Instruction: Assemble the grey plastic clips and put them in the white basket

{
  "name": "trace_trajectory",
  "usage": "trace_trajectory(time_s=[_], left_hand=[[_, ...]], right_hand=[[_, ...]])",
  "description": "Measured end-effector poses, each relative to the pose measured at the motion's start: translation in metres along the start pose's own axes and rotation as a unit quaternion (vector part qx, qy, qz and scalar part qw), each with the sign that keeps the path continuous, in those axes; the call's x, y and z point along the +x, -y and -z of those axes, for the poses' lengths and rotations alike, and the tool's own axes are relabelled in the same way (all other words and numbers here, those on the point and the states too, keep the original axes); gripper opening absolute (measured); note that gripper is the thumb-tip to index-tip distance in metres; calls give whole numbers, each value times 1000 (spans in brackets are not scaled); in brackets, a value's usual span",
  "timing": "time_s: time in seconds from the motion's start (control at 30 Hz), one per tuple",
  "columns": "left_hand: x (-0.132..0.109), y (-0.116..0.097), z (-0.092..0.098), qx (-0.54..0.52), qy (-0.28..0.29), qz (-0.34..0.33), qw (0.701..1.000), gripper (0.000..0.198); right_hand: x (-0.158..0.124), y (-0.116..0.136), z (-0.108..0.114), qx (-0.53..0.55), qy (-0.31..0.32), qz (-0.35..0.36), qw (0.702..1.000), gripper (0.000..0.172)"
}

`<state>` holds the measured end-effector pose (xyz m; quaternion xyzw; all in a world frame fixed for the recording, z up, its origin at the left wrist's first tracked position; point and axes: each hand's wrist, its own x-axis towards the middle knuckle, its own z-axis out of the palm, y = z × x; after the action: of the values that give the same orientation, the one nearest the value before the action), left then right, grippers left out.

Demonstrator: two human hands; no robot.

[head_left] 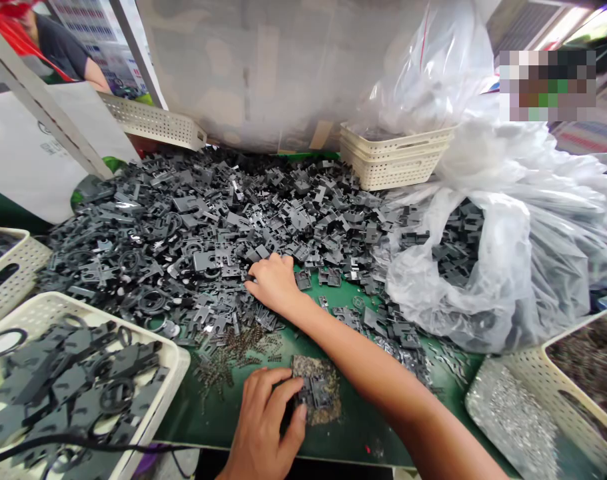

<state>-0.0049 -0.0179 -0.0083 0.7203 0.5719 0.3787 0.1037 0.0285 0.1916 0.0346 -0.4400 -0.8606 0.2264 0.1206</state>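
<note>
Part (321,391) touches the left hand (266,419), pile (298,217) beyond it under the right hand (275,280), and I cannot tell whether either grips anything.

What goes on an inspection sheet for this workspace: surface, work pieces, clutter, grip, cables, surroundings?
Surface: green tabletop, showing mainly along the front.
Work pieces: dark gray plastic part on a speckled pad; pile of dark gray plastic parts beyond.
Clutter: loose small brownish pieces; clear plastic bag with dark parts inside; stacked cream baskets.
Grip: left hand touches the part on the pad; right hand is at the pile, its hold hidden.
Cables: black cable across the near left basket.
Surroundings: another person's forearm, upper left; gray sheet behind the pile.
</note>
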Motion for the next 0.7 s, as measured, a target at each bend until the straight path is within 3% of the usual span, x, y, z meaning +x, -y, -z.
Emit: trace_trajectory(time_s=[0.2, 0.33, 0.43, 0.5, 0.6, 0.7], left_hand=[[16, 8, 3, -130, -77, 170, 974, 14], [42, 11, 4, -211, -132, 275, 929, 38], [55, 7, 10, -250, -86, 269, 926, 38], [58, 2, 15, -294, -41, 291, 910, 34], [54, -7, 23, -384, 14, 348, 855, 35], [41, -16, 28, -383, 87, 346, 852, 41]], right_hand=[[-41, -20, 24, 178, 16, -44, 983, 34], [-81, -18, 26, 284, 39, -36, 957, 39], [-111, -15, 25, 347, 40, -43, 936, 37], [-131, -15, 28, 331, 3, -42, 943, 27], [-158, -17, 41, 219, -24, 45, 974, 30], [-178, -18, 53, 168, 29, 141, 975, 22]])
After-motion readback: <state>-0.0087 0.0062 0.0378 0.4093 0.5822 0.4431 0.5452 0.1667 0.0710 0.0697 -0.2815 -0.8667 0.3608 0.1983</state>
